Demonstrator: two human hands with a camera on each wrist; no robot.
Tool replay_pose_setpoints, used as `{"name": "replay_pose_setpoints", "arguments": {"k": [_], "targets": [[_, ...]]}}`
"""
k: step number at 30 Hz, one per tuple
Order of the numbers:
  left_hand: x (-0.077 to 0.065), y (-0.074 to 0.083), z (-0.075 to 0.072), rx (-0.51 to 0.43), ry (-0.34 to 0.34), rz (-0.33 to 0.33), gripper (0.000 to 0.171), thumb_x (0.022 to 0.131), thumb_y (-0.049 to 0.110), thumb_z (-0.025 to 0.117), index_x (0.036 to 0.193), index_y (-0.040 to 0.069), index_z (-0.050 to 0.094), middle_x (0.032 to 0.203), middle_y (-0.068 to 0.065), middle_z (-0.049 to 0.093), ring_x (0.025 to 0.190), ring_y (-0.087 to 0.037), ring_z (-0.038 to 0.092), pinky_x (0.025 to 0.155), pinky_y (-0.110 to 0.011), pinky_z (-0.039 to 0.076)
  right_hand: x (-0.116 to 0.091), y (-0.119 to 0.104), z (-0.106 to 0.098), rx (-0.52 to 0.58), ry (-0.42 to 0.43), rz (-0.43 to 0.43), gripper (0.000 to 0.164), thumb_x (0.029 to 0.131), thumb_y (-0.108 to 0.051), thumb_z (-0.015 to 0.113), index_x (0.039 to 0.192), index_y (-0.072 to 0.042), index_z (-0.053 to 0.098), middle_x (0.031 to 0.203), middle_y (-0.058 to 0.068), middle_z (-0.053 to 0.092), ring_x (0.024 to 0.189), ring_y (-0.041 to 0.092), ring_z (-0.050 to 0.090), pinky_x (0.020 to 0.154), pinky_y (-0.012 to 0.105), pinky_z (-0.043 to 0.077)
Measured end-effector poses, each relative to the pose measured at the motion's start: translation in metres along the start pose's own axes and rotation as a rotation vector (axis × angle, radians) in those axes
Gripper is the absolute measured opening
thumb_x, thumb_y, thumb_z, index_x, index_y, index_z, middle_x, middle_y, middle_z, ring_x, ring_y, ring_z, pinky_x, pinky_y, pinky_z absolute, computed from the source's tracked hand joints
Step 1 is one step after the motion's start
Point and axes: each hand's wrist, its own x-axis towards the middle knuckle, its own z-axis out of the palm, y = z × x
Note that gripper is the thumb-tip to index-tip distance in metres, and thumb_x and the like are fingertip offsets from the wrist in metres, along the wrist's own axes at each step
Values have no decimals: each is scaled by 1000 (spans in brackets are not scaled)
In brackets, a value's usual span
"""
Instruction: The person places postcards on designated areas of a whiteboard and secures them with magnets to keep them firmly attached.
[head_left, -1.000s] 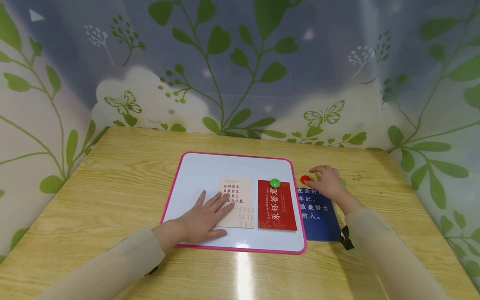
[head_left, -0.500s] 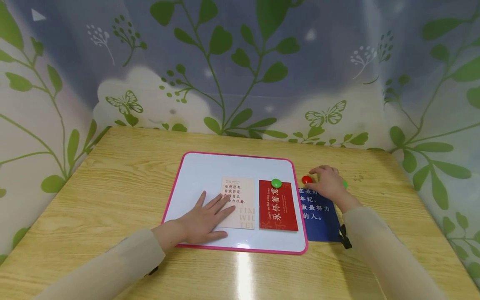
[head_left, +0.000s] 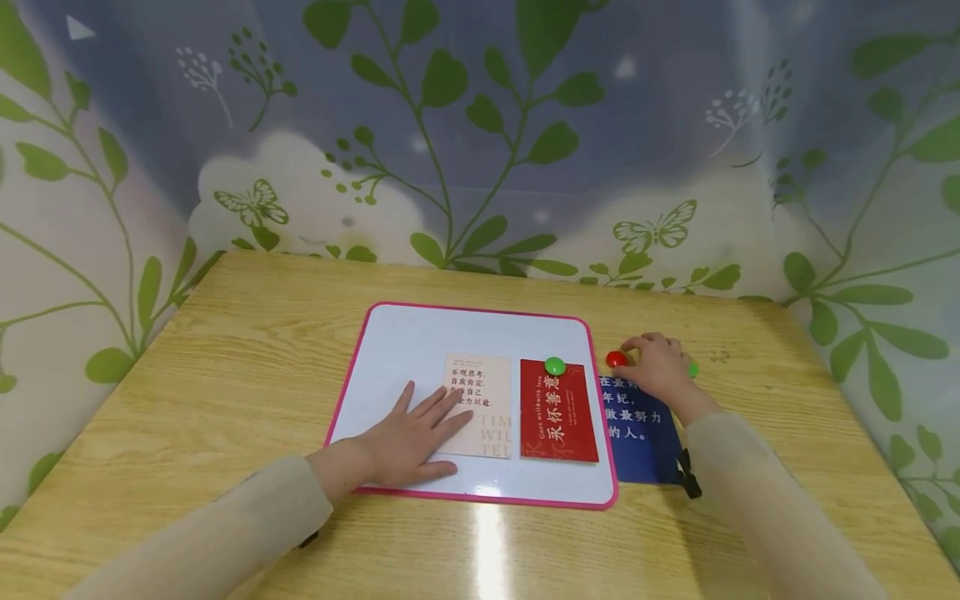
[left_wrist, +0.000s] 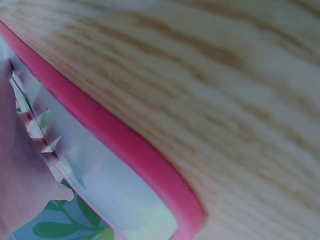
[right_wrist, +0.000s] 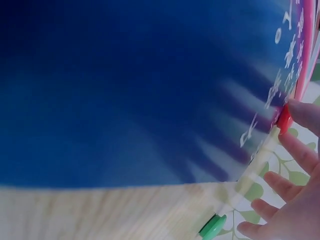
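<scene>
My left hand (head_left: 412, 435) lies flat with spread fingers on the small whiteboard (head_left: 405, 333), its fingertips over the cream card (head_left: 491, 392). Pink edging runs round the board. Beside that card is a red card (head_left: 558, 425), with a green round magnet (head_left: 555, 366) near its top. My right hand (head_left: 660, 371) is just past the board's right side, above the top of a blue card (head_left: 645, 450). In the right wrist view, its thumb and index finger pinch a red round magnet (right_wrist: 285, 119) at the blue card's edge; the other fingers are spread.
A second green magnet (right_wrist: 212, 227) sits on the wooden table (head_left: 247, 350), past the blue card's far edge and partly behind my right hand in the head view. A leaf-patterned curtain (head_left: 480, 150) stands along the table's back and sides.
The head view shifts very slightly. Both hands, the cards and the magnets keep their places relative to one another.
</scene>
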Motion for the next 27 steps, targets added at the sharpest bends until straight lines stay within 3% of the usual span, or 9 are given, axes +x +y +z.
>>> {"name": "replay_pose_setpoints", "arguments": {"k": [27], "targets": [[1,2,-3,1,-17,-7,69,94,53,40,150,18,20,158,-10,12,146,-31,11,112,-63,3,-3,-7,-8,-20,107,-38,37,84,-32,66,103,0,67,143,30,29,131,53,17,97,75,8]]}}
